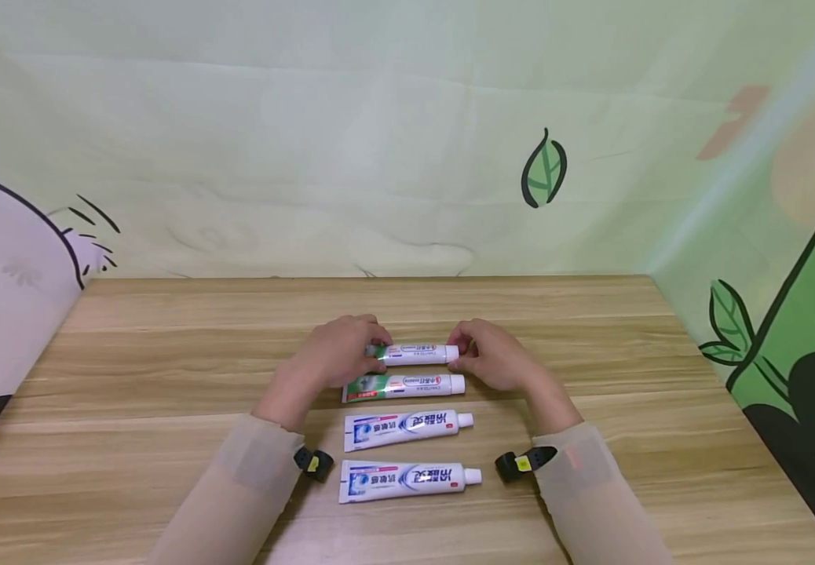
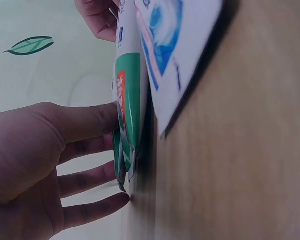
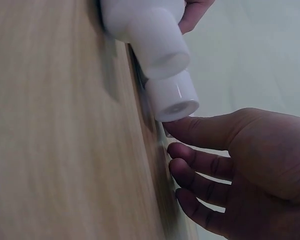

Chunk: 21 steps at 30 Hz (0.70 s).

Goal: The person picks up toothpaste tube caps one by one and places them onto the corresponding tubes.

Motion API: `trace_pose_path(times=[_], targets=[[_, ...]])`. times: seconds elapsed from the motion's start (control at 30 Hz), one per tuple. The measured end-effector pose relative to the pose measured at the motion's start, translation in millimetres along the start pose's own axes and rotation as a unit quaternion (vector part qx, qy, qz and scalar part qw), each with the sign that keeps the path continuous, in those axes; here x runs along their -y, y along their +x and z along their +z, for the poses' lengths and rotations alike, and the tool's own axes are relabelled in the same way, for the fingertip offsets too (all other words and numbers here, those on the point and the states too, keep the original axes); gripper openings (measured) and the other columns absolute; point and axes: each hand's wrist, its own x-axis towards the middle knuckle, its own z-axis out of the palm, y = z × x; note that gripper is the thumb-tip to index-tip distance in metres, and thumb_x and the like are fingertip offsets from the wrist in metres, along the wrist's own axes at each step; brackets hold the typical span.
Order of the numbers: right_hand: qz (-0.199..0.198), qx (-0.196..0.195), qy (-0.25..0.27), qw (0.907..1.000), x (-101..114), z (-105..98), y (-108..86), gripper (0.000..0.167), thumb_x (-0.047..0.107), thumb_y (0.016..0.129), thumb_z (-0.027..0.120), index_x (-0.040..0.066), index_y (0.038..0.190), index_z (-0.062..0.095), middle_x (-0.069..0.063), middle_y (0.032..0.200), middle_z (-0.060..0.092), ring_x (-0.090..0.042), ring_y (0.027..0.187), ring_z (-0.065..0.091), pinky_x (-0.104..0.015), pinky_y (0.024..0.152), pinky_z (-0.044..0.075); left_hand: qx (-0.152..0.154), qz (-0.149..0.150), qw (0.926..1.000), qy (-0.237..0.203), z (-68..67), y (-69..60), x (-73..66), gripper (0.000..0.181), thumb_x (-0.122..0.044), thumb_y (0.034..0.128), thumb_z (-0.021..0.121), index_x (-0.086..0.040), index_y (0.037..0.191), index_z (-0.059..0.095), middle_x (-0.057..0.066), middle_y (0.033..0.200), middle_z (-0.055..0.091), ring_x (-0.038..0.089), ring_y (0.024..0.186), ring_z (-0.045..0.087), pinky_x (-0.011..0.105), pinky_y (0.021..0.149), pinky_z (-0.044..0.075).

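The farthest toothpaste tube (image 1: pixel 418 355), white with a green tail end, lies between both hands. My left hand (image 1: pixel 344 349) pinches its tail, the thumb on the near side and the fingers behind in the left wrist view. At the white cap end, my right hand (image 1: pixel 495 355) grips with thumb and fingertips; the far tube's cap is mostly hidden in the right wrist view. Just nearer lies a second green-and-white toothpaste tube (image 1: pixel 407 386), its cap (image 3: pixel 175 97) pointing right. Two blue-and-white toothpaste tubes, an upper one (image 1: pixel 407 428) and a lower one (image 1: pixel 403 479), lie below it.
All the tubes lie in a column on the wooden table (image 1: pixel 167 377), caps to the right. Behind the table rises a pale green printed backdrop (image 1: pixel 308 157). Black wrist cameras, left (image 1: pixel 314 463) and right (image 1: pixel 520 464), flank the nearest tubes.
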Motion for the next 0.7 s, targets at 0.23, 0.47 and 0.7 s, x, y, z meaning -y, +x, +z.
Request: trace_pose_path(times=[0.23, 0.47, 0.7], targets=[[0.001, 0.002, 0.003, 1.0, -0.4, -0.5, 1.9, 0.016, 0.014, 0.094, 0.076, 0.01, 0.107, 0.069, -0.006, 0.099, 0.064, -0.019, 0.091, 0.058, -0.035, 0.084, 0.049, -0.007, -0.006, 1.0, -0.004, 2.3, 2.3, 2.0, 0.039, -0.033, 0.092, 0.08, -0.021, 0.128, 0.073, -0.002, 0.121, 0.069, 0.023, 0.111, 0.064, 0.047, 0.102, 0.053], [0.006, 0.0, 0.008, 1.0, 1.2, 0.0, 1.6, 0.016, 0.014, 0.093, 0.078, 0.01, 0.106, 0.068, -0.007, 0.099, 0.063, -0.019, 0.09, 0.058, -0.035, 0.084, 0.048, -0.008, -0.019, 0.9997, -0.013, 4.5, 3.0, 2.8, 0.039, -0.034, 0.0912, 0.081, -0.023, 0.127, 0.074, -0.002, 0.121, 0.069, 0.022, 0.11, 0.064, 0.046, 0.103, 0.052], [0.008, -0.005, 0.007, 0.9999, 2.8, 1.5, 0.0, 0.014, 0.013, 0.093, 0.077, 0.011, 0.104, 0.068, -0.008, 0.1, 0.063, -0.02, 0.091, 0.058, -0.035, 0.084, 0.048, -0.011, -0.02, 0.9996, -0.015, 4.4, 1.9, 2.5, 0.039, -0.033, 0.0916, 0.081, -0.023, 0.128, 0.073, -0.001, 0.123, 0.069, 0.024, 0.114, 0.064, 0.047, 0.105, 0.051]])
